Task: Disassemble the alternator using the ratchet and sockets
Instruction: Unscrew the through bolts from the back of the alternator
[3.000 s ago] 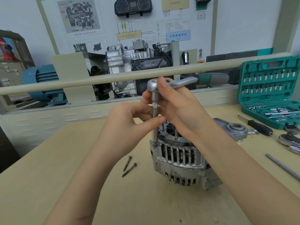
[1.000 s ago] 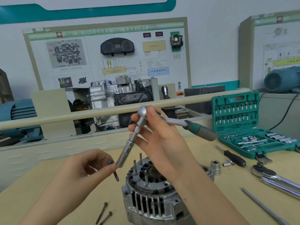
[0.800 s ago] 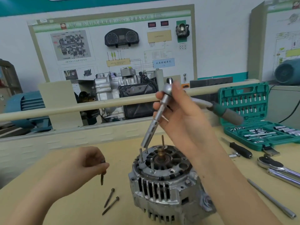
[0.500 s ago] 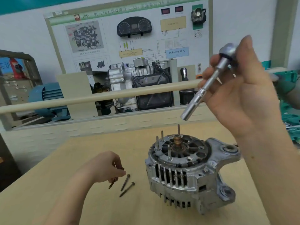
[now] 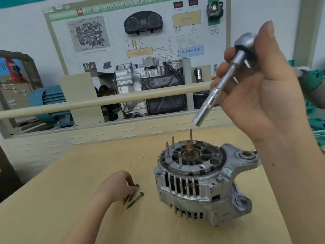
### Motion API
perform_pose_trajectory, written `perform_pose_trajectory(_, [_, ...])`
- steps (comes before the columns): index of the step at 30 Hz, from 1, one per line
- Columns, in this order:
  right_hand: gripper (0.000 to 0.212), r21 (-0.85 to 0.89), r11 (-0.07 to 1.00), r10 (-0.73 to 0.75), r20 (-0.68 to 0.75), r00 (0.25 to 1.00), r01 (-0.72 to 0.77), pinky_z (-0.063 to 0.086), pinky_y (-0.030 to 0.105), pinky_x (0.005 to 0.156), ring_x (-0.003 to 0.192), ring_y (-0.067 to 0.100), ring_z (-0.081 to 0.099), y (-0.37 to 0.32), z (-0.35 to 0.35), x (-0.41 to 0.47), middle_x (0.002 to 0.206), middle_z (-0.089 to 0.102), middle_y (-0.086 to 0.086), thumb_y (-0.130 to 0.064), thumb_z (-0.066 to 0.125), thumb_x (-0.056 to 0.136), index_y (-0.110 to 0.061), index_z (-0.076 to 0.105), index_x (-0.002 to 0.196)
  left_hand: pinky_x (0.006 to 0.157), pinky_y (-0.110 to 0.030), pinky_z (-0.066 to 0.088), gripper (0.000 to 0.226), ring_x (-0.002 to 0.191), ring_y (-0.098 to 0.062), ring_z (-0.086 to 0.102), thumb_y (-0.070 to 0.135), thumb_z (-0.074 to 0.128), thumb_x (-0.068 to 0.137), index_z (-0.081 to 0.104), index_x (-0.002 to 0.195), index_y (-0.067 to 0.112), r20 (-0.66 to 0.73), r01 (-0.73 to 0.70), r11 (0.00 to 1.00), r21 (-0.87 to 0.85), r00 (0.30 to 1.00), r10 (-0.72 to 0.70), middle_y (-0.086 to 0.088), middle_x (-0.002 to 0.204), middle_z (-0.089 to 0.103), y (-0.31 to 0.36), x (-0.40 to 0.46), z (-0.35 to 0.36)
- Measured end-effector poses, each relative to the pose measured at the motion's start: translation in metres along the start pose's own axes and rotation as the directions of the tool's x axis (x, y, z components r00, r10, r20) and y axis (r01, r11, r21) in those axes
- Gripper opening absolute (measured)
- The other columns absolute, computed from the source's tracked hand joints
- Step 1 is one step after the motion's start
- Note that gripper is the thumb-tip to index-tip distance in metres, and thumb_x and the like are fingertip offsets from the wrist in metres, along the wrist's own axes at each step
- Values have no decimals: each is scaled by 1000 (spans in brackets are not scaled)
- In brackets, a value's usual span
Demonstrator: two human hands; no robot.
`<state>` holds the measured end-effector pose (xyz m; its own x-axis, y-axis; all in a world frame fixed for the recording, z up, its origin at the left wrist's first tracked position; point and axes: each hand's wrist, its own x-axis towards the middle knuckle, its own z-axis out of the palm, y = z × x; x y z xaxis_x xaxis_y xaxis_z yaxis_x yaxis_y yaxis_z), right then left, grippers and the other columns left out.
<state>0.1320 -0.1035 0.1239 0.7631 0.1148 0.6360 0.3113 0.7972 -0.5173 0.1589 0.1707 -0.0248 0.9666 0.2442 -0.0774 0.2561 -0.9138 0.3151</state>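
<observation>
My right hand (image 5: 260,88) is raised over the far right of the table (image 5: 70,199), its fingers (image 5: 228,55) curled round the ratchet (image 5: 245,42) just under its head. The long socket (image 5: 207,104) slants down and left, its open end hanging clear above the alternator (image 5: 202,178), apart from the tallest stud (image 5: 191,134). My left hand (image 5: 117,185) is low on the near table, left of the alternator, fingertips (image 5: 131,182) narrowed onto a bolt (image 5: 135,185); I think they pinch its head, though the hand hides most of it. Two more bolts (image 5: 135,200) lie just beside it on the wood. The alternator stands on end, studs up, near the right edge of the table. Bare tabletop stretches left and near me, with a gap between the bolts and the housing. A pale rail (image 5: 105,102) crosses beyond the far edge.
</observation>
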Motion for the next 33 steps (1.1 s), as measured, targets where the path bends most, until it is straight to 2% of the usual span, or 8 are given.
perform_pose_trajectory(4, [32,-5,1000,5,-24,1000,-5,47,21,62,59,8,56,-1,1,0,64,61,-6,-37,45,92,-19,57,68,66,-26,52,14,56,-10,59,29,60,85,54,76,20,0,3,1000,-5,1000,-3,1,73,62,-1,2,4])
perform_pose_trajectory(9, [29,-5,1000,12,-47,999,-13,47,21,62,57,7,57,0,1,0,62,61,-7,-37,45,92,-17,55,75,56,-21,45,16,56,-9,56,34,62,83,55,78,20,4,11,1000,-14,1000,-11,4,70,60,-4,4,6])
perform_pose_trajectory(20, [29,-33,999,37,-64,997,-39,48,21,62,58,7,57,1,-1,1,63,61,-7,-38,47,90,-18,55,71,50,-17,40,18,48,-5,52,34,64,81,54,75,21,22,6,998,-55,1000,-5,6,59,58,-2,4,7])
perform_pose_trajectory(25, [16,-69,993,92,-53,994,-96,48,20,55,53,9,55,-1,-4,4,59,58,-3,-30,60,69,-16,56,61,52,-18,42,21,51,-8,53,38,62,82,54,76,19,18,21,997,-73,1000,-20,4,64,60,-3,3,5])
perform_pose_trajectory(27, [15,-63,987,144,-75,987,-148,45,18,49,48,10,53,1,-8,5,57,55,-1,-26,60,62,-15,57,54,60,-22,45,20,58,-11,56,36,61,85,54,74,20,-96,-22,999,-35,995,19,3,70,60,-1,3,0])
perform_pose_trajectory(29, [17,-81,973,207,-104,973,-216,40,16,44,43,10,47,5,-12,3,55,51,1,-25,58,60,-15,55,47,58,-26,46,23,52,-15,56,28,57,89,54,68,19,-284,-106,985,-134,957,64,2,59,59,7,-1,-11])
perform_pose_trajectory(31, [22,-102,950,282,-132,950,-296,34,15,40,39,10,41,9,-19,0,52,48,1,-26,56,61,-14,53,43,47,-25,41,34,37,-13,49,31,53,91,55,61,15,-474,-229,942,-245,876,90,5,40,51,20,-10,-22])
perform_pose_trajectory(33, [28,-63,929,351,-158,923,-364,29,13,39,36,9,36,10,-26,-1,49,46,1,-26,54,68,-14,49,43,44,-24,36,41,32,-7,44,36,49,91,54,56,15,-610,-339,905,-258,783,120,4,33,47,36,-21,-31])
